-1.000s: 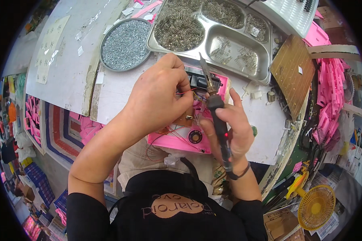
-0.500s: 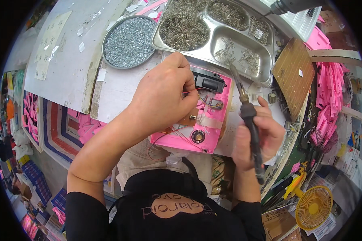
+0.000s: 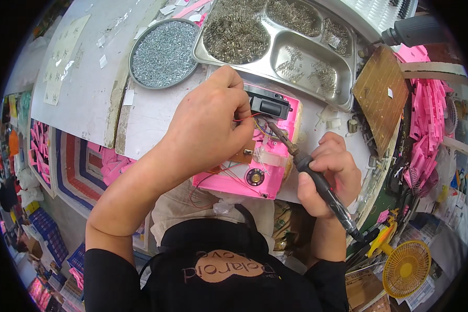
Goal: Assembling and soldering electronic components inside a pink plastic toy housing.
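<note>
Because the pink housing (image 3: 255,156) on the bench is light, brittle plastic trailing thin wires, steady it by its edges (never the leads). Your left hand (image 3: 208,130) pinches a wire; your right hand (image 3: 330,171) grips the soldering iron (image 3: 307,166).

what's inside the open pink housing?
Visible in the pink housing: a black component block, a round speaker, a small brown circuit board, red wires. The left hand covers the upper left interior; the soldering iron tip reaches in.
</note>
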The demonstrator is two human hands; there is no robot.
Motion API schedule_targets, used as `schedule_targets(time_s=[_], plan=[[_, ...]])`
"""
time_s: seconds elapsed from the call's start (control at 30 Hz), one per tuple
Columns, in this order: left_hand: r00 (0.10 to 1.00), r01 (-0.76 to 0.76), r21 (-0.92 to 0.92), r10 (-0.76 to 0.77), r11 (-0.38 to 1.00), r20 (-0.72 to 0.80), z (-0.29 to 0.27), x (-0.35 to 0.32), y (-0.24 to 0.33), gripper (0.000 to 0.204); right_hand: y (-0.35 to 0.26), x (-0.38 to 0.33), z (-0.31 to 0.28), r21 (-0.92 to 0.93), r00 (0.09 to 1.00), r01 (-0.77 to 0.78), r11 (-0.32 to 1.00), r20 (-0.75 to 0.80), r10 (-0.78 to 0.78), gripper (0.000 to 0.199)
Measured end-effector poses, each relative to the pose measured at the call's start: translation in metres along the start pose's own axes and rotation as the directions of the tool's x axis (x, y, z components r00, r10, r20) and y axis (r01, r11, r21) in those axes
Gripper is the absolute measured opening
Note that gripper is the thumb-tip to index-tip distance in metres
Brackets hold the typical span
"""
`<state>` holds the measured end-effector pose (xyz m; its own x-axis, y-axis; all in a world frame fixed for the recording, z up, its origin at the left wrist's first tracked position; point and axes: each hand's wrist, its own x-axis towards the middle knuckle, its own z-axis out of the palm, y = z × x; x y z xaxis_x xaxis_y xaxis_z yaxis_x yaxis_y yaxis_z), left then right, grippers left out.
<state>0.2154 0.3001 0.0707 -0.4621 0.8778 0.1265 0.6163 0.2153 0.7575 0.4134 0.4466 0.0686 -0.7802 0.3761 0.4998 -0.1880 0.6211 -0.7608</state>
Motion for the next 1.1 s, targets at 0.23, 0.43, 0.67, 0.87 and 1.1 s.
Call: schedule_targets(time_s=[0.23, 0.43, 0.67, 0.87, 1.1], plan=[[1.000, 0.031, -0.012, -0.031, 0.999, -0.003, 0.0011, 0.0002, 0.0018, 0.013, 0.0016, 0.0061, 0.0030, -0.032, 0.999, -0.018, 0.999, 0.039, 0.020, 0.025], [0.999, 0.015, -0.002, -0.015, 1.000, -0.031, 0.0040, -0.0010, 0.0007, 0.013, 0.0034, 0.0074, 0.0058, -0.030, 1.000, 0.004, 1.000, 0.026, -0.003, 0.025], [0.998, 0.029, 0.008, -0.029, 1.000, -0.053, 0.0068, -0.0014, 0.0017, 0.014, 0.0036, 0.0091, 0.0051, -0.026, 0.999, 0.021, 0.999, 0.027, -0.021, 0.026], [0.997, 0.036, 0.016, -0.035, 0.999, -0.062, 0.0080, -0.0021, 0.0029, 0.013, 0.0037, 0.0082, 0.0067, -0.017, 1.000, 0.024, 1.000, 0.012, -0.023, 0.026], [0.997, 0.044, 0.014, -0.043, 0.999, -0.059, 0.0083, -0.0021, 0.0022, 0.013, 0.0031, 0.0089, 0.0070, -0.002, 1.000, 0.026, 1.000, 0.016, -0.026, 0.026]])
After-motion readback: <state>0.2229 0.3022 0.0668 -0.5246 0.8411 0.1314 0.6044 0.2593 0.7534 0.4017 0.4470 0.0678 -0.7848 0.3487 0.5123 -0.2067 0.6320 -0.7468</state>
